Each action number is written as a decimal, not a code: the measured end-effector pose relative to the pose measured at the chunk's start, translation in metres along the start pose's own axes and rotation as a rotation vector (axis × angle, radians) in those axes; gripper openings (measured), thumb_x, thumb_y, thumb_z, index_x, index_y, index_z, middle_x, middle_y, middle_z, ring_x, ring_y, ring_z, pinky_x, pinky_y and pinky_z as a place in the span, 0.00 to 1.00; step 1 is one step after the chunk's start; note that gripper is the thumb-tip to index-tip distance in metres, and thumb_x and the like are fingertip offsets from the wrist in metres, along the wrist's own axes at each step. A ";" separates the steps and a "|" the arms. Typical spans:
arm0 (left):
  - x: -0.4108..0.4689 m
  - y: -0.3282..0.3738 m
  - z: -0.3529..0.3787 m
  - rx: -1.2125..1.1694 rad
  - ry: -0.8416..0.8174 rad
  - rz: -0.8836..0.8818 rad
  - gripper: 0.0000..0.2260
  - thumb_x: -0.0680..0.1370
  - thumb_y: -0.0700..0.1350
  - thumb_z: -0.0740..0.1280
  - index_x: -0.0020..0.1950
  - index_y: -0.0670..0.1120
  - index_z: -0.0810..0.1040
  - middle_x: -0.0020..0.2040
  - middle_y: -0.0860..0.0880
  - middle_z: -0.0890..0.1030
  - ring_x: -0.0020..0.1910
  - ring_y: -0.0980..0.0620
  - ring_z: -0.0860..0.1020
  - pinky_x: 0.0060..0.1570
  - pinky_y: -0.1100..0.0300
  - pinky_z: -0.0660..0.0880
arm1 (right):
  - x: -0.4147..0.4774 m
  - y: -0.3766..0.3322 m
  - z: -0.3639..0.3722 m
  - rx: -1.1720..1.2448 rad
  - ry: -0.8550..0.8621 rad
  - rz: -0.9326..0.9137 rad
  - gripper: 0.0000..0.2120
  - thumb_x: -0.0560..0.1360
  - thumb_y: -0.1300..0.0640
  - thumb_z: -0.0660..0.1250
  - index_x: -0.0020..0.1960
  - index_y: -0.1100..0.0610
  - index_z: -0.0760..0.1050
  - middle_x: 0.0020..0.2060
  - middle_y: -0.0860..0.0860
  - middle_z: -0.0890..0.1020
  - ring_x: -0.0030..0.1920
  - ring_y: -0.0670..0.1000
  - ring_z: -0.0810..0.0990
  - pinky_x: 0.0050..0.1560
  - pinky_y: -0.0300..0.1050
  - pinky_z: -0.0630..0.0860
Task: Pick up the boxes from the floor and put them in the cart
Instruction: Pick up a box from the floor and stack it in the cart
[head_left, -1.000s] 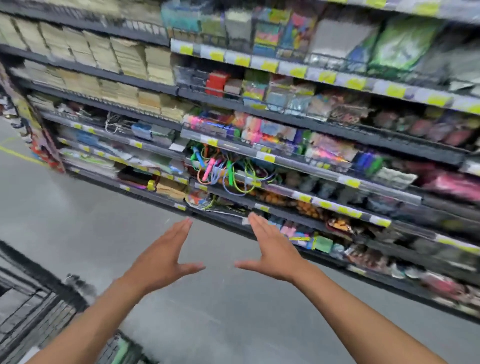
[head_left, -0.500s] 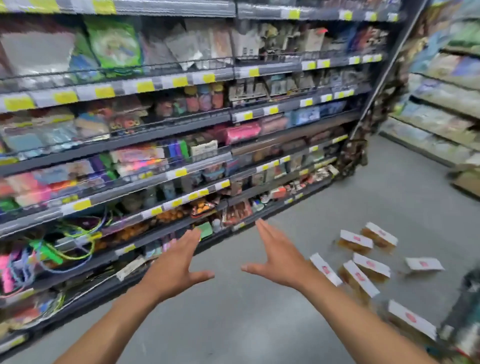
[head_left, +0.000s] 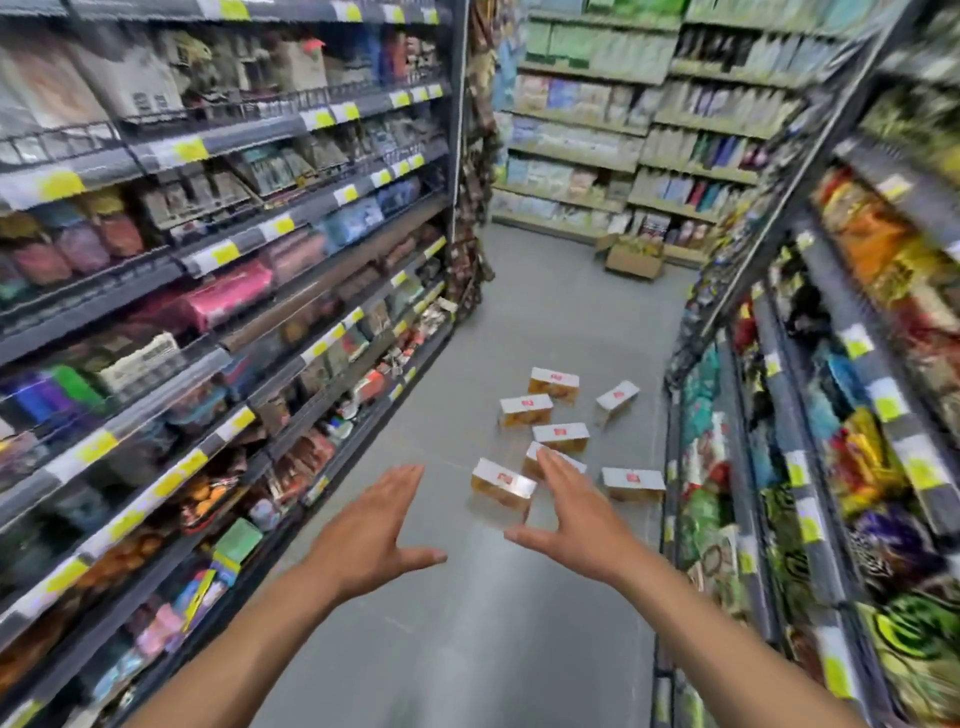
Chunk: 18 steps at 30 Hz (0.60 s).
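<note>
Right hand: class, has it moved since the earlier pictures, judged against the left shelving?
Yes. The right hand has swung rightward off the left shelving to hover before the boxes on the floor.

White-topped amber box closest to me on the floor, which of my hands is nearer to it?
Right. The right hand hangs open just right of the white-topped amber box, thumb below its near corner; the left hand is open farther to its left. Neither touches it.
</note>
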<state>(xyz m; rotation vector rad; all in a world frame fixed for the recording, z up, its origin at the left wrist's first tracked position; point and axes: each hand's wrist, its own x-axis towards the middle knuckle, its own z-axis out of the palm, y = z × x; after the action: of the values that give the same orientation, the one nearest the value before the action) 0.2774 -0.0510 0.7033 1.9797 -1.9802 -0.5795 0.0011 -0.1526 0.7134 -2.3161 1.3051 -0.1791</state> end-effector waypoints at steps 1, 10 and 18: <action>0.005 0.003 0.003 0.004 -0.006 0.021 0.59 0.64 0.83 0.57 0.84 0.49 0.45 0.84 0.51 0.47 0.81 0.56 0.46 0.77 0.61 0.47 | -0.002 0.005 -0.001 -0.006 0.006 0.017 0.56 0.70 0.27 0.68 0.84 0.52 0.45 0.83 0.47 0.49 0.82 0.48 0.47 0.81 0.49 0.51; 0.065 0.020 0.019 0.023 -0.060 0.151 0.53 0.70 0.74 0.66 0.83 0.49 0.46 0.84 0.51 0.49 0.82 0.56 0.47 0.79 0.59 0.50 | -0.007 0.035 -0.012 0.036 0.066 0.139 0.54 0.72 0.28 0.68 0.84 0.50 0.44 0.83 0.44 0.48 0.82 0.47 0.47 0.80 0.47 0.52; 0.144 0.027 0.027 0.034 -0.076 0.192 0.50 0.73 0.69 0.69 0.83 0.51 0.46 0.83 0.53 0.50 0.82 0.55 0.48 0.77 0.60 0.50 | 0.041 0.081 -0.021 0.092 0.062 0.220 0.54 0.72 0.28 0.68 0.84 0.47 0.42 0.83 0.43 0.46 0.82 0.47 0.47 0.79 0.49 0.52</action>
<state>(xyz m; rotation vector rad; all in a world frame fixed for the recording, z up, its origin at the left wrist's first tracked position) 0.2377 -0.1929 0.6801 1.7830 -2.2083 -0.5849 -0.0468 -0.2293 0.6901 -2.0889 1.5373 -0.2346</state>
